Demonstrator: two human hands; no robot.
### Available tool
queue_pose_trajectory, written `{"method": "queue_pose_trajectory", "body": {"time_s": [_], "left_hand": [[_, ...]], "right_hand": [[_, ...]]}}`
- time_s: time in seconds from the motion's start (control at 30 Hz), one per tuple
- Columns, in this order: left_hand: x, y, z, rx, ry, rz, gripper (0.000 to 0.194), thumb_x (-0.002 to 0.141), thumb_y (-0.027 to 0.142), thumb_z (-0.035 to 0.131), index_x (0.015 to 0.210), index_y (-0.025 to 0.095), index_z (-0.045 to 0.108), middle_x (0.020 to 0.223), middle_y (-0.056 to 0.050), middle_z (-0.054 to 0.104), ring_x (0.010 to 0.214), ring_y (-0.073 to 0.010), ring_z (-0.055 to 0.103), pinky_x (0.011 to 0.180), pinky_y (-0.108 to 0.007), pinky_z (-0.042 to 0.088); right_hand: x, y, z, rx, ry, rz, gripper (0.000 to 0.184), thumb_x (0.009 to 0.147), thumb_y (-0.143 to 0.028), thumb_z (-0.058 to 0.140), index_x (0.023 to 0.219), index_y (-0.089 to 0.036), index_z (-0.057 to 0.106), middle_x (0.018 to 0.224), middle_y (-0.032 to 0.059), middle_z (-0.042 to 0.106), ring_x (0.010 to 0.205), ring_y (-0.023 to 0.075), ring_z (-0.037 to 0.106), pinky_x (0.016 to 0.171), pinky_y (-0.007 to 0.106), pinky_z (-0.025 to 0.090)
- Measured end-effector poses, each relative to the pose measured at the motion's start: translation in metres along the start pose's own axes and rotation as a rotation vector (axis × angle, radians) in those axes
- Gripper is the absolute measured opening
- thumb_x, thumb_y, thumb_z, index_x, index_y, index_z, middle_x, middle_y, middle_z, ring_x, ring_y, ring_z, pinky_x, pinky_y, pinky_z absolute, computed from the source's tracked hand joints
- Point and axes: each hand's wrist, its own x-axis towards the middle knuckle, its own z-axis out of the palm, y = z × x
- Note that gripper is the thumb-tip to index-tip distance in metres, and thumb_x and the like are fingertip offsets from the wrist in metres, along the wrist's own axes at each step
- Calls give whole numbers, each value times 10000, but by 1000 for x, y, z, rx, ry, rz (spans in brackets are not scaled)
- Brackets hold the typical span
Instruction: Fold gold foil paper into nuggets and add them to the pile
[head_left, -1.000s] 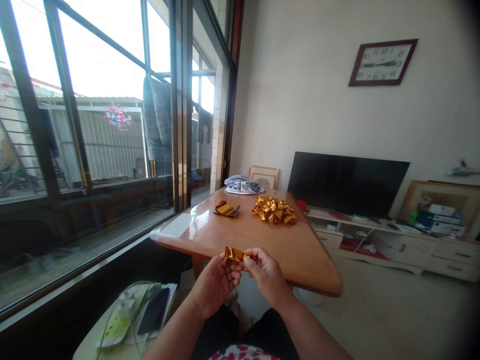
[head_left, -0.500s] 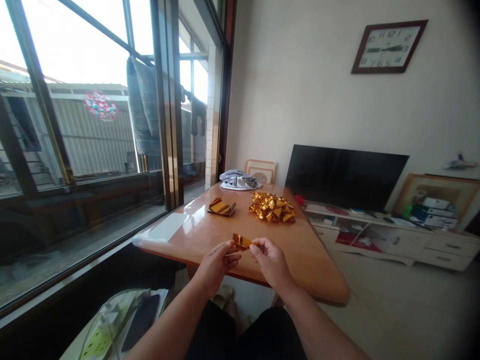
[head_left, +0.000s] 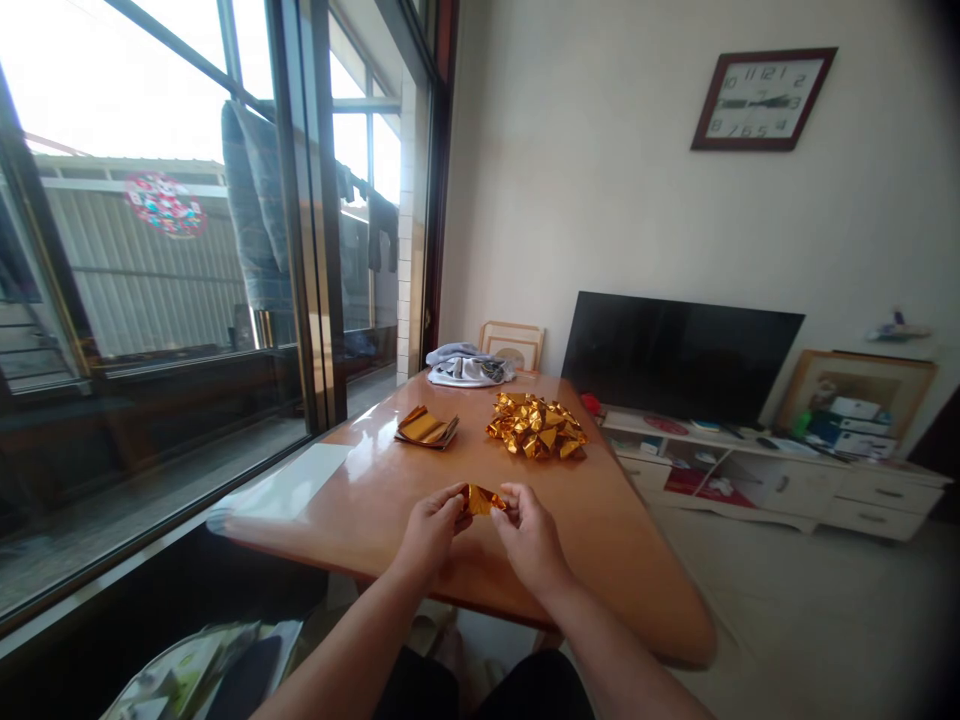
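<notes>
A small folded piece of gold foil paper [head_left: 481, 499] stretches between my two hands, above the near part of the brown table [head_left: 600, 560]. My left hand [head_left: 439, 520] pinches its left end, and my right hand [head_left: 527, 525] grips the right end between thumb and fingers. Beyond the hands, a heap of folded gold foil pieces [head_left: 536, 427] lies on the tabletop. To the left of that heap rests a stack of flat gold foil sheets [head_left: 427, 428].
A bundle of grey and white cloth [head_left: 469, 368] lies at the table's far end. On the left, a white sheet [head_left: 304, 480] is near the window. A phone [head_left: 240, 675] lies low at left. A television [head_left: 679, 355] stands on the white cabinet [head_left: 810, 490].
My view has shifted, with the table coming closer. Both hands still hold the gold foil piece, which has turned and now looks more opened out; my left fingers have closed in on its end.
</notes>
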Motion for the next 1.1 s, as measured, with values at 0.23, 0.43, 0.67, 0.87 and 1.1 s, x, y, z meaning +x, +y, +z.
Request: {"method": "queue_pose_trajectory", "body": {"time_s": [0.23, 0.43, 0.67, 0.87, 1.1], "left_hand": [[41, -4, 10, 73, -38, 62, 338, 744, 251, 712, 1060, 144, 758, 1017, -93, 748, 928, -227, 666, 849, -334, 520], [80, -10, 19, 109, -46, 138, 309, 690, 122, 645, 979, 162, 748, 963, -78, 756, 903, -219, 654, 801, -304, 493], [134, -28, 27, 133, -16, 206, 414, 609, 7, 620, 967, 189, 719, 932, -58, 759, 924, -238, 666, 867, -335, 477], [159, -49, 27, 165, 8, 243, 424, 621, -14, 612, 975, 190, 728, 963, -59, 762, 955, -240, 680, 966, -375, 455], [161, -64, 17, 204, -25, 235, 465, 676, 9, 633, 1081, 211, 737, 1047, -67, 767, 1015, -239, 696, 1026, -382, 451]], "right_hand": [[39, 24, -1, 0, 15, 129, 279, 849, -427, 582, 905, -173, 683, 726, 51, 720, 627, 198, 662, 580, 290, 515], [79, 34, -6, -44, 16, 87, 274, 816, -412, 580, 841, -169, 704, 604, 5, 663, 534, 169, 591, 503, 251, 439], [119, 50, -4, -111, 40, -8, 213, 803, -340, 567, 859, -196, 713, 713, 32, 715, 638, 205, 631, 581, 283, 464], [133, 75, 3, -128, 42, -21, 241, 821, -280, 555, 972, -194, 721, 852, 59, 751, 778, 237, 684, 714, 328, 513], [124, 86, 5, -134, 3, 3, 230, 853, -246, 549, 1009, -211, 714, 886, 55, 753, 827, 243, 699, 750, 334, 525]]}}
